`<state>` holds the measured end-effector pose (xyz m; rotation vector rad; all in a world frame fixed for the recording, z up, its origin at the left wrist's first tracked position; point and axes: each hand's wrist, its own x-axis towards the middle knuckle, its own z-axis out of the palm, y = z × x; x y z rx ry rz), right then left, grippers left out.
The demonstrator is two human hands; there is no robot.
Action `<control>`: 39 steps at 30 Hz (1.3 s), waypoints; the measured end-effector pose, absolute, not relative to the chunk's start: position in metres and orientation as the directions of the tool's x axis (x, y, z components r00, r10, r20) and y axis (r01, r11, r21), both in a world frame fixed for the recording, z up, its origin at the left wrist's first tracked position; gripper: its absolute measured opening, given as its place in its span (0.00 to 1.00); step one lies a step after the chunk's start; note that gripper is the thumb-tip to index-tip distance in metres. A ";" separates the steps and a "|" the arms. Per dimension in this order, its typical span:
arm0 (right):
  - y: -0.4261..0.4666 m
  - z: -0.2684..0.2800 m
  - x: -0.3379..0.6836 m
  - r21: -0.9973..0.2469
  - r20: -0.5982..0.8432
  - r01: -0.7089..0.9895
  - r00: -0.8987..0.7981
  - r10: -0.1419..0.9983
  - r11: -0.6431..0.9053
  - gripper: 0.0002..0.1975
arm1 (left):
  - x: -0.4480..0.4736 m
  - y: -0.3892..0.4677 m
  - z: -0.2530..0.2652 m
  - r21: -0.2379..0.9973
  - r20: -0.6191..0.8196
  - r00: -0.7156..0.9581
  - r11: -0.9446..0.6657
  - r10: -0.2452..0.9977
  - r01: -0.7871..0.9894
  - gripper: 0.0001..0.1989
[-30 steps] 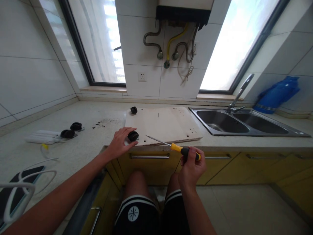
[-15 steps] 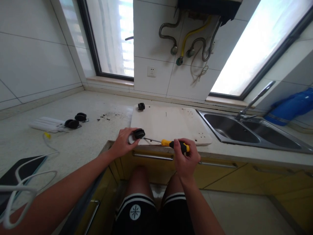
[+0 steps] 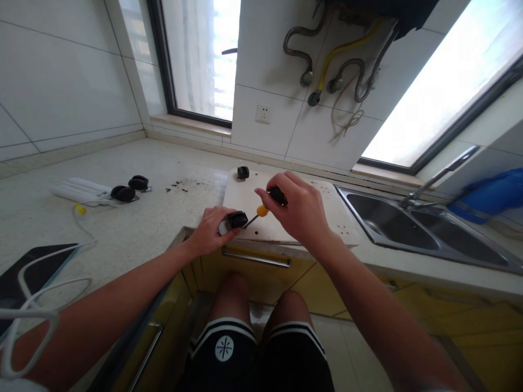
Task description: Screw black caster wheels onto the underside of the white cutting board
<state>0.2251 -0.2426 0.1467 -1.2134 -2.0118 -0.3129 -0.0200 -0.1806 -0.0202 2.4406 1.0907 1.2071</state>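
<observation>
A pale board point(image 3: 281, 227) with small holes lies on the counter in front of me. My left hand point(image 3: 213, 228) is closed round a black caster wheel point(image 3: 237, 219) at the board's front left corner; a whitish round part shows beside the wheel. In my right hand point(image 3: 300, 204) is a yellow and black screwdriver point(image 3: 262, 210), tilted, its tip down by the caster's base. Whether the tip sits in a screw I cannot tell. Another black caster point(image 3: 243, 172) stands at the board's back left corner.
Two loose casters point(image 3: 123, 193) lie on the left of the counter, beside a white power strip point(image 3: 84, 189) with a cable. Dark crumbs point(image 3: 183, 187) are scattered behind my left hand. A steel sink point(image 3: 379, 218) with a tap point(image 3: 439, 174) is on the right.
My right hand has risen and turned, bringing the screwdriver from nearly flat to a steeper slant. My left hand stays on the caster. The camera view has shifted slightly.
</observation>
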 end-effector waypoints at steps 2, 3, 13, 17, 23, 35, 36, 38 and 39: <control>-0.233 0.161 0.222 -0.115 0.649 0.836 -0.346 0.677 0.537 0.18 | -0.019 -0.180 -0.022 0.481 0.605 0.380 -0.702 0.699 0.526 0.21; -0.231 0.168 0.221 -0.096 0.599 0.826 -0.398 0.695 0.556 0.17 | -0.019 -0.180 -0.022 0.482 0.610 0.375 -0.702 0.698 0.524 0.21; -0.229 0.206 0.212 0.173 0.266 0.771 -0.636 0.725 0.613 0.21 | -0.017 -0.181 -0.026 0.469 0.628 0.369 -0.712 0.685 0.523 0.21; -0.229 0.209 0.207 0.231 0.186 0.762 -0.645 0.741 0.605 0.21 | -0.017 -0.180 -0.027 0.457 0.633 0.372 -0.716 0.679 0.528 0.22; -0.226 0.215 0.208 0.180 0.105 0.728 -0.683 0.723 0.662 0.24 | -0.016 -0.179 -0.032 0.447 0.659 0.352 -0.723 0.664 0.527 0.23; -0.248 0.209 0.197 0.244 0.127 0.725 -0.682 0.720 0.644 0.20 | -0.017 -0.176 -0.038 0.386 0.707 0.369 -0.766 0.603 0.514 0.18; -0.251 0.208 0.195 0.253 0.099 0.690 -0.716 0.691 0.678 0.18 | -0.017 -0.176 -0.038 0.381 0.708 0.371 -0.768 0.600 0.515 0.19; -0.255 0.208 0.192 0.283 0.062 0.659 -0.737 0.673 0.697 0.16 | -0.017 -0.176 -0.038 0.377 0.707 0.370 -0.764 0.602 0.523 0.20; -0.256 0.209 0.190 0.298 0.068 0.677 -0.718 0.692 0.673 0.17 | -0.017 -0.176 -0.038 0.375 0.707 0.368 -0.761 0.604 0.529 0.20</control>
